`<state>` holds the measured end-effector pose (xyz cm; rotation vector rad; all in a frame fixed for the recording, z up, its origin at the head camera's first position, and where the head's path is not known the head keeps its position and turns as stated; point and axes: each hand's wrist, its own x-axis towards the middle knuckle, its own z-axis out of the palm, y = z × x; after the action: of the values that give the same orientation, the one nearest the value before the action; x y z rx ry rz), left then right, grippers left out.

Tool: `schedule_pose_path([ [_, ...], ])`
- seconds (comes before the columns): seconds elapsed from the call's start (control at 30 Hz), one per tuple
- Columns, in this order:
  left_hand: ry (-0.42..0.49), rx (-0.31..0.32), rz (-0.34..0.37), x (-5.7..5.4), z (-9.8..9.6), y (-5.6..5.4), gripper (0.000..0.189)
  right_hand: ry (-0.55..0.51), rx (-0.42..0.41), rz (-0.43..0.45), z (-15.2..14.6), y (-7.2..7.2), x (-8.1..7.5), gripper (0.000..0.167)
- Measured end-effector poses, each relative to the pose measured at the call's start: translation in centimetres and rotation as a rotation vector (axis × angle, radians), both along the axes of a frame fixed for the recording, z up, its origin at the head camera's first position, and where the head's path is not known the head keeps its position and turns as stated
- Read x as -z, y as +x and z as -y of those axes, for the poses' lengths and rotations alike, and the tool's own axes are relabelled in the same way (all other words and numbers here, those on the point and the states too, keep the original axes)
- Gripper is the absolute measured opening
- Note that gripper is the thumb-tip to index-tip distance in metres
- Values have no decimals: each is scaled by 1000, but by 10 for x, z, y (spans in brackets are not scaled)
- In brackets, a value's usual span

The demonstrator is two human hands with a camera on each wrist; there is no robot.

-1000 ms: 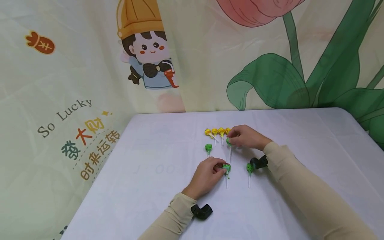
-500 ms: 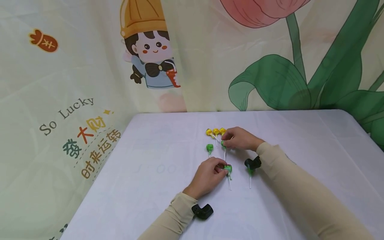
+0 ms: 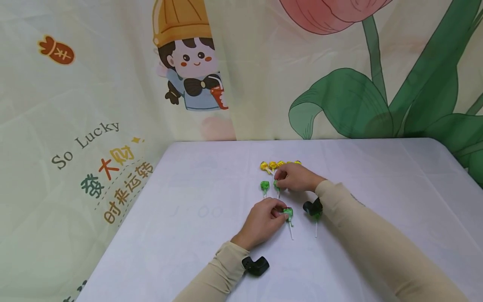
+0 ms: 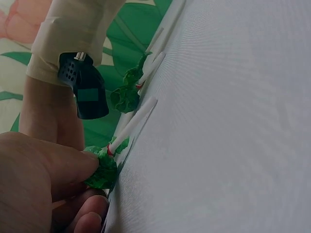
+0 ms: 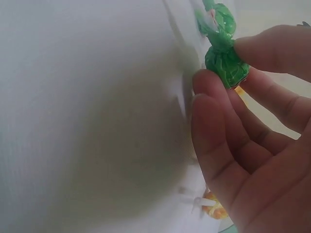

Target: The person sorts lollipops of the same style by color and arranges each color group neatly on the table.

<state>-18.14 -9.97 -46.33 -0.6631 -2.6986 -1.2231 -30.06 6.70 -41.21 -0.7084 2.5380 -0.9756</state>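
Note:
My left hand (image 3: 260, 220) pinches the wrapped head of a green lollipop (image 3: 289, 212), whose white stick points toward me on the table. In the left wrist view the thumb presses on that green wrapper (image 4: 103, 172). Farther back, my right hand (image 3: 296, 177) holds another green lollipop (image 3: 277, 185) between thumb and fingers. Its crinkled wrapper (image 5: 226, 68) shows plainly in the right wrist view. Just left of it lies a third green lollipop (image 3: 265, 186). A further green lollipop (image 3: 316, 226) sits below my right wrist, its head partly hidden by the wrist camera.
A row of several yellow lollipops (image 3: 273, 165) lies behind my right hand, which partly covers it. All rest on a white-covered table (image 3: 188, 184). A printed curtain (image 3: 260, 75) hangs along the table's back edge. Black cameras (image 3: 255, 266) sit on both wrists.
My right hand has moved left with its green lollipop, closer to the green one lying there. More yellow lollipops show to its right. The left hand stays nearly still.

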Motion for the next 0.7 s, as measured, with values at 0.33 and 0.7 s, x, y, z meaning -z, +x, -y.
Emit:
schedule_pose_path([
  [0.33, 10, 15, -12, -1, 1, 1, 16, 52, -22, -95, 11, 2, 1, 16],
  [0.7, -1, 16, -20, 0, 1, 0, 16, 60, -4, -123, 16, 5, 3, 13],
])
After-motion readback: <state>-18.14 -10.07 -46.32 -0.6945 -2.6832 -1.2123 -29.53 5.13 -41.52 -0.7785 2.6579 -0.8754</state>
